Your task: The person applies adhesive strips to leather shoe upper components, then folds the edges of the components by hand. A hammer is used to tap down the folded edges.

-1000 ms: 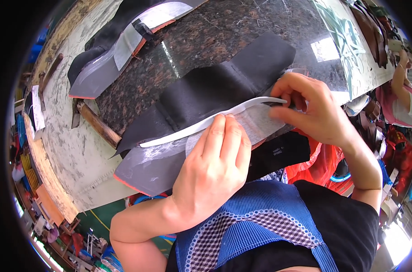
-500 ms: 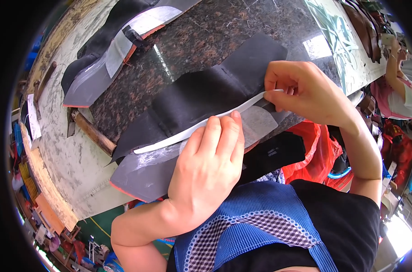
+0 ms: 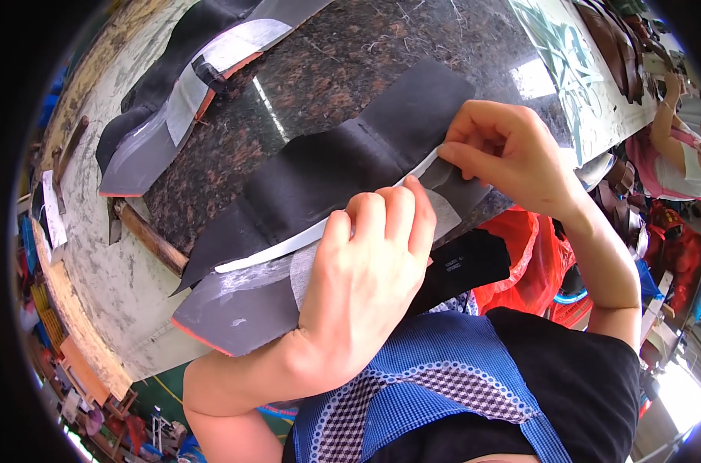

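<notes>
A long black leather piece point(image 3: 312, 170) lies folded back beside its grey side point(image 3: 238, 316), which has an orange-red edge and a pale translucent patch point(image 3: 302, 274). Along the fold between them runs a narrow white strip point(image 3: 285, 245). My left hand point(image 3: 370, 258) rests on the grey side with fingers stretched forward, their tips pressing at the strip; its palm covers part of the patch. At the far right end of the strip, my right hand point(image 3: 509, 154) pinches it between thumb and curled fingers, which hide that end.
Beneath is a dark speckled stone slab point(image 3: 343, 54). A similar leather piece point(image 3: 134, 158) lies at the upper left, above a wooden-handled tool point(image 3: 154, 238). Green strips point(image 3: 567, 77) lie at the upper right. A red plastic bag point(image 3: 520, 258) hangs near me. Another person point(image 3: 678, 154) is at far right.
The leather piece has shifted slightly left. My left fingertips have moved right along the strip, closer to my right hand. The strip's right end, raised before, now sits lower against the leather.
</notes>
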`<state>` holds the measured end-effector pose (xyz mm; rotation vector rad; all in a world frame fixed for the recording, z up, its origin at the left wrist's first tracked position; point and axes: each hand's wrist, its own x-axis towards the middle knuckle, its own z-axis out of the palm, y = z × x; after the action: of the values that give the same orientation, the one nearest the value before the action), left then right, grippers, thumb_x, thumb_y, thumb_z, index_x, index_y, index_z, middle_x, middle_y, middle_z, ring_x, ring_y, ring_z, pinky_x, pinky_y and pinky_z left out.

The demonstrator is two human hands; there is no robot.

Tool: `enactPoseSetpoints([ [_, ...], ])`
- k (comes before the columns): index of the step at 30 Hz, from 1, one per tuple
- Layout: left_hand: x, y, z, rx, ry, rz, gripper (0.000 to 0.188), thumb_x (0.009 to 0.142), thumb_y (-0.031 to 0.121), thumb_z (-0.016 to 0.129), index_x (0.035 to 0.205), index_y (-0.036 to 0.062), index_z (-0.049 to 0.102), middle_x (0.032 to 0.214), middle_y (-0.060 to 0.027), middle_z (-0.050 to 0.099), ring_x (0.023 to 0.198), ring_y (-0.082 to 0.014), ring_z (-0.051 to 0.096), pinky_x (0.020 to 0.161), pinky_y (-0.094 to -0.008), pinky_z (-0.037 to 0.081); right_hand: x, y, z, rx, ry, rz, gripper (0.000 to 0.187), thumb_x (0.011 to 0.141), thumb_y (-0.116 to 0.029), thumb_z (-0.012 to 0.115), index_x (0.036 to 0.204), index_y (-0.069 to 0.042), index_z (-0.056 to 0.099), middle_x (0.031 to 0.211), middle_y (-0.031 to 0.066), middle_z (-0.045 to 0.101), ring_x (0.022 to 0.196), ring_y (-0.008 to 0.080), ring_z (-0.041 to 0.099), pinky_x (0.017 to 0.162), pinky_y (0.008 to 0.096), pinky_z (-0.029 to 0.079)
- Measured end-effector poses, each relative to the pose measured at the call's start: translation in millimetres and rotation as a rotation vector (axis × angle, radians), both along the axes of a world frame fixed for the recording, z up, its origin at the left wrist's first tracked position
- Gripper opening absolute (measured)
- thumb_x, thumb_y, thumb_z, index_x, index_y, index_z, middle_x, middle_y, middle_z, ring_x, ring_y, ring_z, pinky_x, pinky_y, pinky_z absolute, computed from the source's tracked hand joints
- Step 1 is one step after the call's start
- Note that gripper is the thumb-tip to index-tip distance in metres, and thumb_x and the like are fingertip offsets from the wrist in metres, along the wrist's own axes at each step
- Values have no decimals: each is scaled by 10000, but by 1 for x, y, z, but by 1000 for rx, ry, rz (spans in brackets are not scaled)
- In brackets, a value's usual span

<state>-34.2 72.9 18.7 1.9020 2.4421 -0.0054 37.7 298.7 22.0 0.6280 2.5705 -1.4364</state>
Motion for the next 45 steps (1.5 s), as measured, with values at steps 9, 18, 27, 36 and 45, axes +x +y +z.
enactPoseSetpoints([
  [9, -22, 24, 12, 71, -182, 3, 689, 821, 493, 817, 1298, 19, 666, 1044, -90, 543, 1003, -253, 557, 869, -384, 481, 21, 2, -11, 423, 287, 120, 257, 879, -126, 773, 1106, -17, 725, 707, 62, 639, 637, 194, 660, 571, 339, 514],
  [18, -60, 10, 19, 355, -369, 182, 249, 812, 204, 869, 856, 50, 679, 690, -88, 600, 708, -326, 620, 676, -435, 486, 43, -24, -18, 824, 394, 292, 529, 824, -69, 762, 1339, 4, 663, 884, 78, 575, 720, 234, 645, 609, 365, 550],
  [27, 25, 8, -15, 323, 45, -39, 154, 925, 69, 640, 809, 48, 542, 1377, -235, 674, 1224, -336, 678, 1003, -434, 564, -6, 48, 8, -135, -226, 13, 395, 932, -361, 731, 969, 30, 769, 834, 92, 745, 719, 160, 712, 684, 353, 566],
  [36, 42, 23, -6, -16, 377, -51, 97, 969, 154, 592, 944, 61, 597, 1382, -304, 653, 1322, -383, 633, 1104, -425, 525, 6, 17, -5, 917, 591, 302, 318, 779, -151, 753, 1088, -77, 739, 1075, 89, 732, 1137, 298, 664, 886, 420, 584],
  [45, 19, 7, -12, 302, 160, 7, 75, 938, 73, 662, 923, 44, 595, 1137, -224, 752, 960, -256, 784, 781, -306, 640, 27, -21, -27, 436, 752, 522, 410, 702, -59, 765, 1105, 11, 763, 1145, 149, 746, 1003, 340, 699, 869, 444, 588],
])
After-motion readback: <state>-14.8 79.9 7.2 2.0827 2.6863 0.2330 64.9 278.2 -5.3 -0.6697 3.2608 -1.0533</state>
